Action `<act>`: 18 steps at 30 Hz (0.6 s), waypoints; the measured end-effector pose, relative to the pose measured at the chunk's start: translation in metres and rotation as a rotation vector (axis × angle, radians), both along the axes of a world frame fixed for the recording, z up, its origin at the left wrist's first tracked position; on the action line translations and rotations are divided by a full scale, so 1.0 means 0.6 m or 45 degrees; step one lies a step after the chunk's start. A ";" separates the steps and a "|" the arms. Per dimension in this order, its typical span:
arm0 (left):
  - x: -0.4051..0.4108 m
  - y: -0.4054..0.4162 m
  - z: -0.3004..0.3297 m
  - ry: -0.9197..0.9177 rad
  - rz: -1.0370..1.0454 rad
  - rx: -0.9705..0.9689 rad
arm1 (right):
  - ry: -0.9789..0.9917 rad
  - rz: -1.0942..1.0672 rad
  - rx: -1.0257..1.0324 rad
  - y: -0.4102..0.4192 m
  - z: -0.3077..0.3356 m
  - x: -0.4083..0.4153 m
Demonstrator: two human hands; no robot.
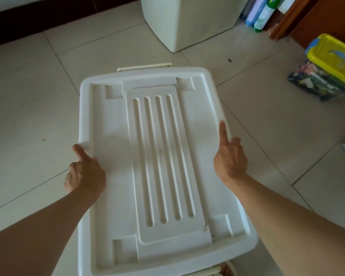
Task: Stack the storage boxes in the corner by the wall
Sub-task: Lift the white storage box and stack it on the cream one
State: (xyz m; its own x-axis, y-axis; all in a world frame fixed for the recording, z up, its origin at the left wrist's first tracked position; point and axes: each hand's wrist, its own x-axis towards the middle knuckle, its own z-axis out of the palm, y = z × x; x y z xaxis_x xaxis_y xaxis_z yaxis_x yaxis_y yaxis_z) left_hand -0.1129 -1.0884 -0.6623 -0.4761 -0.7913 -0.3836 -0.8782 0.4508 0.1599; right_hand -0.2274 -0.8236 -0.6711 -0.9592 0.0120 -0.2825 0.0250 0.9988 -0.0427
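A large white storage box with a ribbed lid fills the middle of the head view, seen from above over a tiled floor. My left hand grips its left rim, thumb on the lid and fingers curled under the edge. My right hand grips the right rim, thumb stretched along the lid edge, fingers wrapped below. A cream latch handle shows at the far end. A smaller box with a yellow lid and blue handle stands at the right, full of colourful items.
A pale cabinet or bin stands on the floor ahead. Coloured bottles lean beside wooden furniture at the top right. A dark skirting runs along the far wall. Open tiled floor lies to the left.
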 end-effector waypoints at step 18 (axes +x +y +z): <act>0.004 0.012 0.063 0.241 0.220 0.099 | 0.101 0.079 -0.143 0.024 0.036 0.008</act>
State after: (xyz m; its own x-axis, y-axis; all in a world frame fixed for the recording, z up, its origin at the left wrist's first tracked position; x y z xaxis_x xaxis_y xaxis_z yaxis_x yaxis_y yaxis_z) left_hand -0.1108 -1.0811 -0.6242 -0.4058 -0.8387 -0.3633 -0.8921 0.2770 0.3570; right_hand -0.2225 -0.8089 -0.6493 -0.9765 -0.0754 -0.2018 -0.0445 0.9871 -0.1535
